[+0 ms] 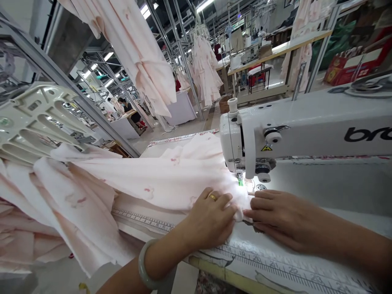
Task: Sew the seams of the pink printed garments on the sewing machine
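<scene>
We log left hand (208, 218) and right hand (284, 220) just apart, both pressing pale pink fabric (153, 179) beside the presser foot (240, 179); bunched cloth could pucker, or draw fingers toward the needle (239, 173).

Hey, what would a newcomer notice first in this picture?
The white sewing machine fills the right side, with pale pink fabric spreading left from its presser foot. The left hand, wearing a gold ring and pale bangle, and the right hand rest on the fabric. Pink garments hang in the background.
</scene>
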Tool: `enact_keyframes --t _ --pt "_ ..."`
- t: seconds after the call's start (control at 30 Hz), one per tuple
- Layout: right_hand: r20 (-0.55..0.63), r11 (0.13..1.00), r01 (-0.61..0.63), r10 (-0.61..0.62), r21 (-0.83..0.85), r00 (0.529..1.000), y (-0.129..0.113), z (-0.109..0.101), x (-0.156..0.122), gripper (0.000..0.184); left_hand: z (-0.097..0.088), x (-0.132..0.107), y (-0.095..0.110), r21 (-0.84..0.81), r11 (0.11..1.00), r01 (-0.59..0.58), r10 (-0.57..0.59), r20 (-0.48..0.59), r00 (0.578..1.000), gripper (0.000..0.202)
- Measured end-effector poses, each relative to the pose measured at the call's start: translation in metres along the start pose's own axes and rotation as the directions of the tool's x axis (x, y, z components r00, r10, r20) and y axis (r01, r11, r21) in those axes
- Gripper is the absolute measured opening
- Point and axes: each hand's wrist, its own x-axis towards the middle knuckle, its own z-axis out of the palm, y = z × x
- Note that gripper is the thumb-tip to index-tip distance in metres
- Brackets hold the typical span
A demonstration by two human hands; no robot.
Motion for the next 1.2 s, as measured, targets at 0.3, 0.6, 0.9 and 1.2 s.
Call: enact_keyframes --t 0.3,0.6,0.9,1.2 --pt "0.06 0.994 -0.075 0.071 0.076 0.996 0.001 -0.006 0.0 0.031 0.017 0.003 -0.006 -0.094 0.995 -0.047 0.035 -0.123 0.992 0.021" --pt "0.052 0.993 -0.043 0.037 0.113 0.998 0.003 -0.006 -0.001 0.028 0.025 0.027 -0.008 -0.181 0.981 -0.073 0.055 -0.105 0.993 0.022" --pt "0.075 0.994 -0.04 0.033 0.1 0.997 0.004 -0.006 -0.003 0.03 0.023 0.011 -0.012 -0.2 0.966 -0.166 0.139 -0.142 0.98 0.027" --pt "0.071 0.999 -0.004 0.001 0.036 0.997 0.002 -0.012 0.003 0.036 0.035 0.01 -0.011 -0.138 0.981 -0.138 0.121 -0.125 0.985 0.023"
